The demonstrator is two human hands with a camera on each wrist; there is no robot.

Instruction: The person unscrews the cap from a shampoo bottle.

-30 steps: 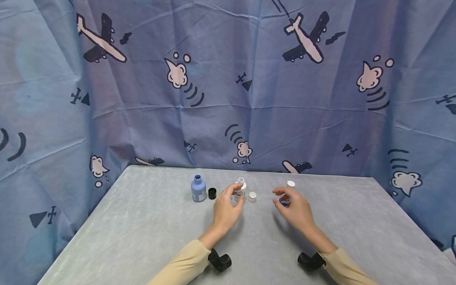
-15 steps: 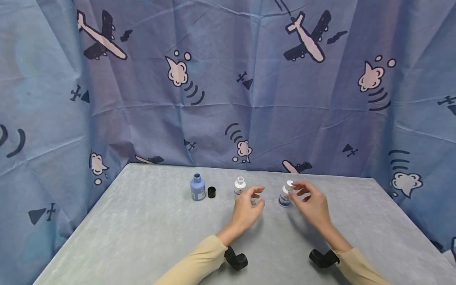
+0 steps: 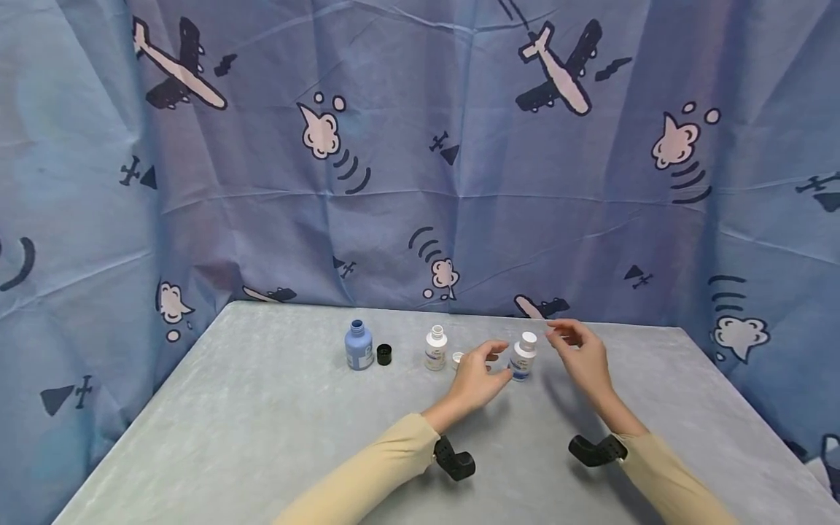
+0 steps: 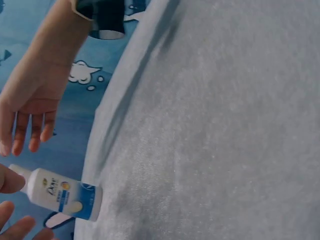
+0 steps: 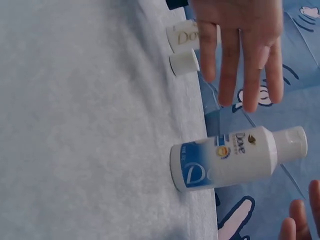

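A white-and-blue Dove bottle (image 3: 523, 357) with its white cap on stands upright between my hands. My left hand (image 3: 477, 378) is just left of it, fingers loosely bent and holding nothing; in the right wrist view the left hand (image 5: 240, 50) is apart from the bottle (image 5: 225, 160). To the bottle's right, my right hand (image 3: 582, 363) is raised near cap height with relaxed fingers, also holding nothing. In the left wrist view, left-hand fingers (image 4: 10, 182) overlap the capped end of the bottle (image 4: 62, 195); contact is unclear there.
Left of my left hand stands an uncapped white bottle (image 3: 435, 351), with a loose white cap (image 3: 456, 358) beside it, partly hidden by that hand. Farther left are an uncapped blue bottle (image 3: 359, 347) and a black cap (image 3: 383, 355). A patterned curtain (image 3: 394, 146) hangs behind the table (image 3: 262, 430).
My left hand has moved right, from in front of the uncapped white bottle to beside the Dove bottle. My right hand has shifted right and up, away from the Dove bottle.
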